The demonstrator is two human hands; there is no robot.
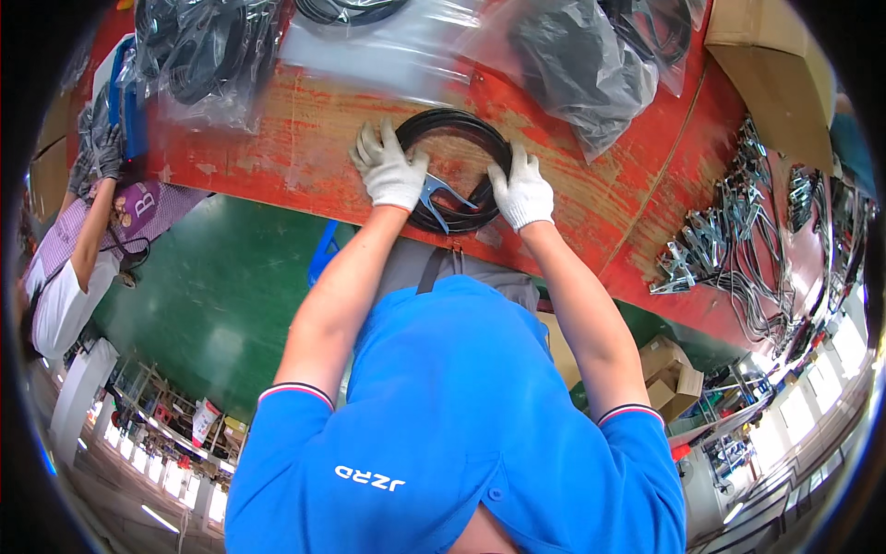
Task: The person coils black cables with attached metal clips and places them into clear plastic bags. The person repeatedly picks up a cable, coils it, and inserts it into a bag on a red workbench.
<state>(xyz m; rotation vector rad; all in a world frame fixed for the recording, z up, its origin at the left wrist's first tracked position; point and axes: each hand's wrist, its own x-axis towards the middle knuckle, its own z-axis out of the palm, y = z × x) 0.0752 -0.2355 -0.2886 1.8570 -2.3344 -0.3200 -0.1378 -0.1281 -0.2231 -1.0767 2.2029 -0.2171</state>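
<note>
A coil of black cable (457,120) lies near the front edge of the red worktable, with a blue-handled clamp (443,196) at its near left side. My left hand (392,174), in a white knit glove, holds the coil's left side, its thumb toward the inside and its fingers over the outside. Gripping the right side is my right hand (523,191), gloved the same way, thumb inside the ring and fingers outside. Part of the coil is hidden under both gloves.
Clear plastic bags (369,55) lie along the far side, beside bagged black cable (208,55) and a dark bagged bundle (581,69). Metal clamps with cables (711,245) are heaped at right, below a cardboard box (771,65). A person in grey gloves (106,152) works at left.
</note>
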